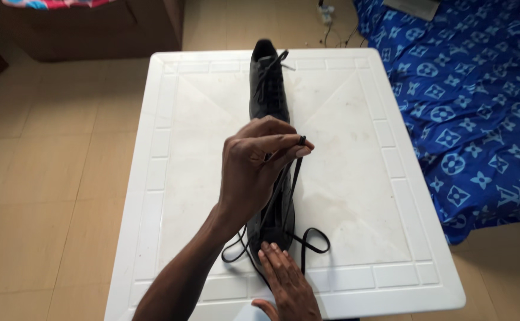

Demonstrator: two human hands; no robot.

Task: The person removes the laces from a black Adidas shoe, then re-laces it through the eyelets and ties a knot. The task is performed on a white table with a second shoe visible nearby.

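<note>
Two black leather lace-up shoes sit in line down the middle of the white rectangular plastic counter (355,196), one behind the other. The far black leather shoe (268,83) lies toward the counter's far edge, laces loose on top. The near black leather shoe (275,223) lies toward the counter's near edge, mostly hidden by the hands.

Left hand (254,163) is raised above the near shoe, arm coming in from the counter's near-left side. Its fingers (292,145) are pinched together, clamped on the tip of the thin black shoelace (295,178). The lace runs taut from the pinch down to the near shoe. More of the lace lies slack on the counter in loops on both sides of the near shoe, one loop to its right, one to its left.

Right hand (287,282) lies flat, palm down, at the near end of the near shoe by the counter's near edge, fingers straight and close together, tips touching the shoe, gripping nothing.

Right of the counter: a bed with a blue patterned cloth cover (474,107). Left of and beyond the counter: beige tiled floor (46,178). Past the counter's far-left corner: a brown wooden piece of furniture (93,30). Past its far edge, some cables on the floor, too small to tell more.
</note>
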